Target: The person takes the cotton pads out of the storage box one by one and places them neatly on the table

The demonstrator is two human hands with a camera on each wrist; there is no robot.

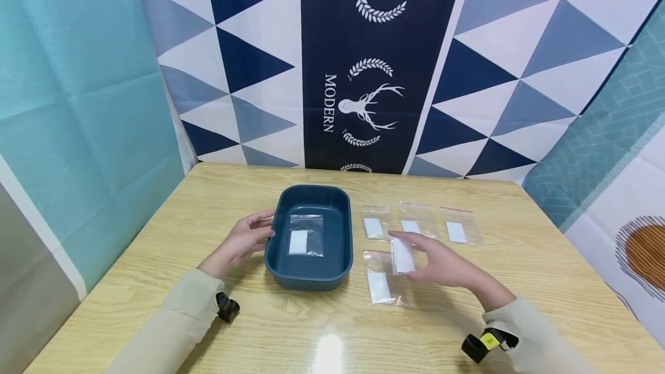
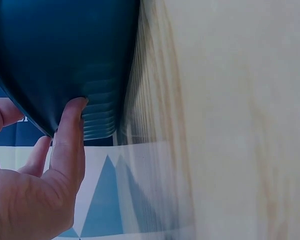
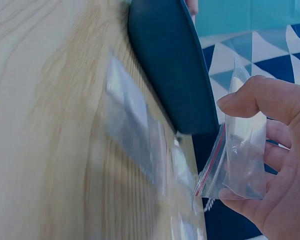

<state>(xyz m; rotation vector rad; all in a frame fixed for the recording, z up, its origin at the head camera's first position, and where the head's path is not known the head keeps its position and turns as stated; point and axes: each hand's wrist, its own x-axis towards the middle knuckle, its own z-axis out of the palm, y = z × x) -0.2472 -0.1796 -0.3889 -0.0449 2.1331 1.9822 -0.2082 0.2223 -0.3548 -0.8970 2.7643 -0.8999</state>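
A dark blue rectangular bin [image 1: 309, 281] stands on the wooden table, with one small clear zip bag [image 1: 314, 241] holding a white piece lying inside. My left hand [image 1: 248, 237] is at its left side, fingertips touching the outer wall near the rim, as the left wrist view also shows. To the right, my right hand [image 1: 441, 260] pinches another zip bag [image 3: 245, 155] between thumb and fingers, its white content [image 1: 402, 255] visible and its red seal line hanging at the side. Just under this hand a zip bag [image 1: 380, 287] lies on the table.
Behind my right hand, three more zip bags lie in a row: one by the bin [image 1: 373, 228], a middle one [image 1: 419, 215], partly overlapped by the hand, and one farther right [image 1: 457, 232]. A patterned curtain [image 1: 353, 103] hangs along the table's back edge.
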